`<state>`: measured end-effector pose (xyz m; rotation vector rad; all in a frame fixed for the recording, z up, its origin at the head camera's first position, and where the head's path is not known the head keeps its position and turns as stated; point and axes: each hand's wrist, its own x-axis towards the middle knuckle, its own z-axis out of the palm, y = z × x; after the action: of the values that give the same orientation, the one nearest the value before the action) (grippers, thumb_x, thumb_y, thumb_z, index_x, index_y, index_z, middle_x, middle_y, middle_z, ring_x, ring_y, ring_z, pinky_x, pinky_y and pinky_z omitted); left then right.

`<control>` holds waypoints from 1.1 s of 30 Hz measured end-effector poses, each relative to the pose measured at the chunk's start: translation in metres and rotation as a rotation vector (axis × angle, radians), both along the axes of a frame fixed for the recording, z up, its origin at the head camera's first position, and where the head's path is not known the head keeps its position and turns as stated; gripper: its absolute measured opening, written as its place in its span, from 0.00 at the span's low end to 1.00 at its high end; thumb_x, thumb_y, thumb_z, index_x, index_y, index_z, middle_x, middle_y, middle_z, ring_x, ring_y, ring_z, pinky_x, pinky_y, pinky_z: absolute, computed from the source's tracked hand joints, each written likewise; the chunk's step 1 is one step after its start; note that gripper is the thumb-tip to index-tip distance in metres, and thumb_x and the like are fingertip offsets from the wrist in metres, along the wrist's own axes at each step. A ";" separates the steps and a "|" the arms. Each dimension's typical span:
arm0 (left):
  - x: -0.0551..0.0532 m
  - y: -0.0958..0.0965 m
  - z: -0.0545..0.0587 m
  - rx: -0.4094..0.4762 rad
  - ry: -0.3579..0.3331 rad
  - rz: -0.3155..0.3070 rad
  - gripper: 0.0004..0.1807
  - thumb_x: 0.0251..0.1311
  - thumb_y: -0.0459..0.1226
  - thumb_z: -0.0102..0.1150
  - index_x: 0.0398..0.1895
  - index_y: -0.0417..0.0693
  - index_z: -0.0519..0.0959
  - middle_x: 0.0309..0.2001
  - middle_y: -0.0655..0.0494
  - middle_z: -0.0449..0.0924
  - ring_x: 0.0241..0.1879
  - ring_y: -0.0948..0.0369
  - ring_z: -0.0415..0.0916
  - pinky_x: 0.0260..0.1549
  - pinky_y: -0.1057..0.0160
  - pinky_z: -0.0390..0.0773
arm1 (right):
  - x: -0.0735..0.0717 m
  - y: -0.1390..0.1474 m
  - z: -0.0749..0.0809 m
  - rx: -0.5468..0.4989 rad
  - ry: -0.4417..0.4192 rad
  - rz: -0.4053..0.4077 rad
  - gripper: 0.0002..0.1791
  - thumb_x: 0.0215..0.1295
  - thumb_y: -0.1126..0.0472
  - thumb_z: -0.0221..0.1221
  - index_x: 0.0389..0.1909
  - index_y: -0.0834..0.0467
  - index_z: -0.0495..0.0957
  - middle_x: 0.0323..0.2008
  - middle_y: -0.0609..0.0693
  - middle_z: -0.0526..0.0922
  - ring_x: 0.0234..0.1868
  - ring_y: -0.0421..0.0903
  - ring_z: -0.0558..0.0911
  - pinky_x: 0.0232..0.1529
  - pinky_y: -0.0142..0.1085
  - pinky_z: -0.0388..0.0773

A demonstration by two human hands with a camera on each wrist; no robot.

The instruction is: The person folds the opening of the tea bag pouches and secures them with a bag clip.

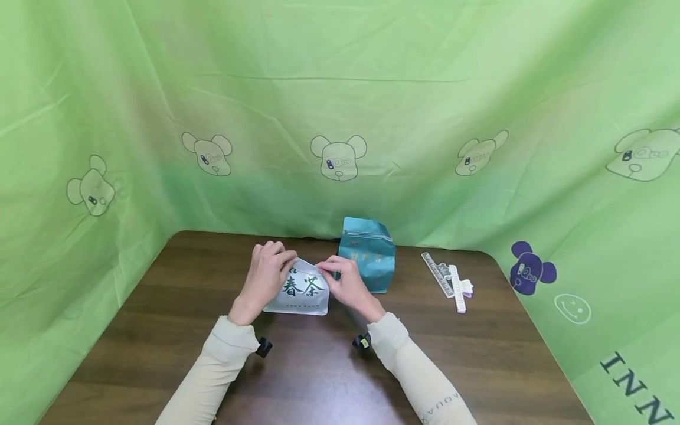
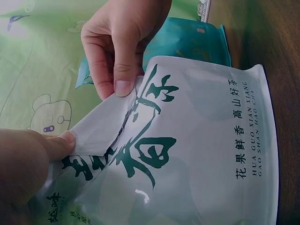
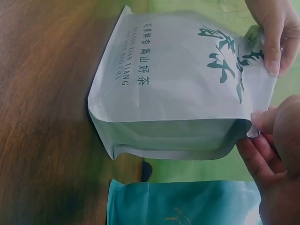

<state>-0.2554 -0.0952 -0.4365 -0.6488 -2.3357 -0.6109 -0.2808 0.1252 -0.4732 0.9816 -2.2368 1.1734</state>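
A white tea pouch point(image 1: 303, 299) with large green characters stands on the table, its upper edge folded over toward the front. At the left end of that fold, my left hand point(image 1: 265, 273) pinches the pouch. My right hand point(image 1: 347, 284) pinches the right end between thumb and fingers. The left wrist view shows the folded flap point(image 2: 101, 124) slanting across the printed front, a thumb at each end. In the right wrist view the pouch's side gusset point(image 3: 178, 138) bulges out, and its top corner sits under my right thumb.
A teal pouch point(image 1: 372, 265) stands upright just behind and right of my right hand. Farther right on the wooden table point(image 1: 467, 360) lie white ridged clip-like strips point(image 1: 438, 275), crossing near small white and purple parts. Green printed cloth point(image 1: 340, 112) hangs around the back and sides.
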 end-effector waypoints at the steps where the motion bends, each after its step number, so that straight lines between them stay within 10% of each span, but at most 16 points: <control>1: 0.000 0.000 0.000 -0.001 -0.002 0.000 0.03 0.63 0.35 0.68 0.36 0.47 0.89 0.29 0.57 0.76 0.33 0.56 0.70 0.38 0.56 0.64 | 0.000 0.001 0.000 0.004 -0.008 0.007 0.09 0.63 0.74 0.64 0.40 0.63 0.89 0.33 0.52 0.87 0.34 0.45 0.84 0.31 0.39 0.79; 33: -0.004 -0.004 -0.003 0.017 0.031 -0.051 0.03 0.63 0.33 0.67 0.37 0.46 0.89 0.28 0.57 0.75 0.33 0.57 0.69 0.39 0.56 0.63 | -0.001 0.007 0.000 0.049 -0.046 0.035 0.13 0.64 0.75 0.61 0.45 0.62 0.88 0.37 0.52 0.87 0.37 0.43 0.84 0.36 0.39 0.82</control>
<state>-0.2595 -0.0988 -0.4398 -0.7069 -2.2891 -0.6389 -0.2814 0.1317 -0.4727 1.0263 -2.3028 1.1721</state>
